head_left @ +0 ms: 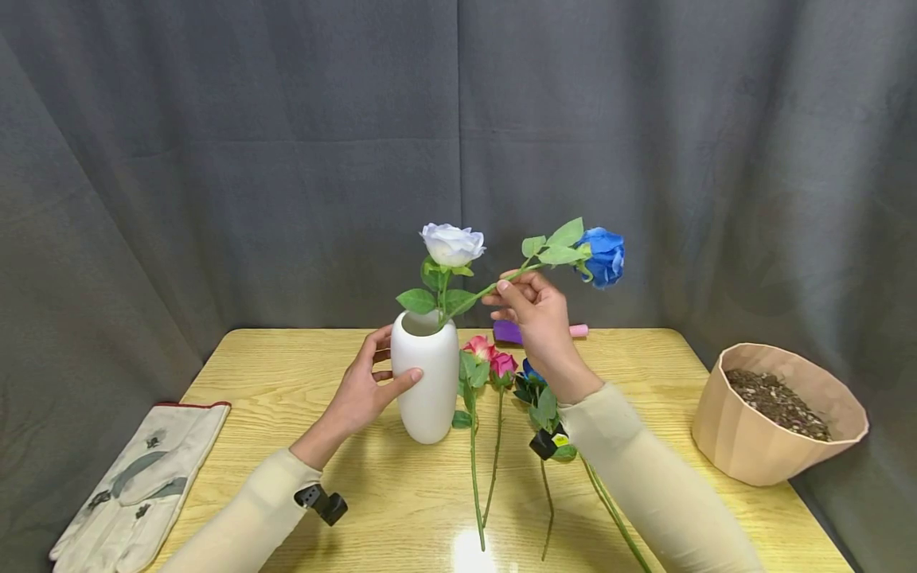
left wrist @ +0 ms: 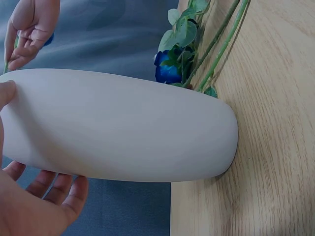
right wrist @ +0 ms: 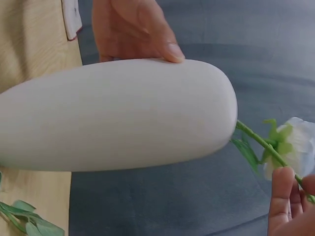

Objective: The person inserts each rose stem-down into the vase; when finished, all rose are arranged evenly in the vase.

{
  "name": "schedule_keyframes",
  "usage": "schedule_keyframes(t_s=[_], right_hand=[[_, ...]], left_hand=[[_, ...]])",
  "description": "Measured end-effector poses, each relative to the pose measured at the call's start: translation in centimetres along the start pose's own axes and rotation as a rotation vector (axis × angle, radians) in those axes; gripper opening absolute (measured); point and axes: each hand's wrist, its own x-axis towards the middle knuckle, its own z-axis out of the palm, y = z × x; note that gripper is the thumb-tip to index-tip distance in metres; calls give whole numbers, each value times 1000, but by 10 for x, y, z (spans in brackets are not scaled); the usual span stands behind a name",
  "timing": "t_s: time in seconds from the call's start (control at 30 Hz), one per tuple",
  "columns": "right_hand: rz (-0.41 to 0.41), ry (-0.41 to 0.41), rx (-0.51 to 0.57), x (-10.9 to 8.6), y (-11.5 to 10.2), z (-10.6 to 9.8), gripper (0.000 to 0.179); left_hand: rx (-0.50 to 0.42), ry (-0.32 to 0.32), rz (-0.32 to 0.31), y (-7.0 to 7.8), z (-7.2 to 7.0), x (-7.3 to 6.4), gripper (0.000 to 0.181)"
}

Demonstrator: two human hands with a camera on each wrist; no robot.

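A tall white vase stands upright on the wooden table. My left hand grips its left side near the top, thumb in front and fingers behind. From the vase's mouth rises a white rose with green leaves. My right hand pinches the stem of a blue rose above and right of the vase. That rose leans well over to the right, and its stem slants down to the vase's mouth. In the right wrist view the stem passes behind the rim; its lower end is hidden.
Right of the vase lie a pink-red rose, a magenta rose and a dark blue rose, partly under my right arm. Behind is a purple object. A peach pot holds soil at right; white gloves lie left.
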Motion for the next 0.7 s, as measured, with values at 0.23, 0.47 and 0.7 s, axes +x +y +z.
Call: schedule_keyframes(t_s=[0.23, 0.47, 0.7], right_hand=[[68, -54, -7, 0, 10, 9, 9], [87, -32, 58, -1, 10, 17, 8], [112, 27, 104, 3, 13, 22, 10]], left_hand=[[-8, -4, -6, -1, -1, 0, 79], [-6, -3, 0, -2, -1, 0, 79], [-9, -7, 2, -3, -3, 3, 79]])
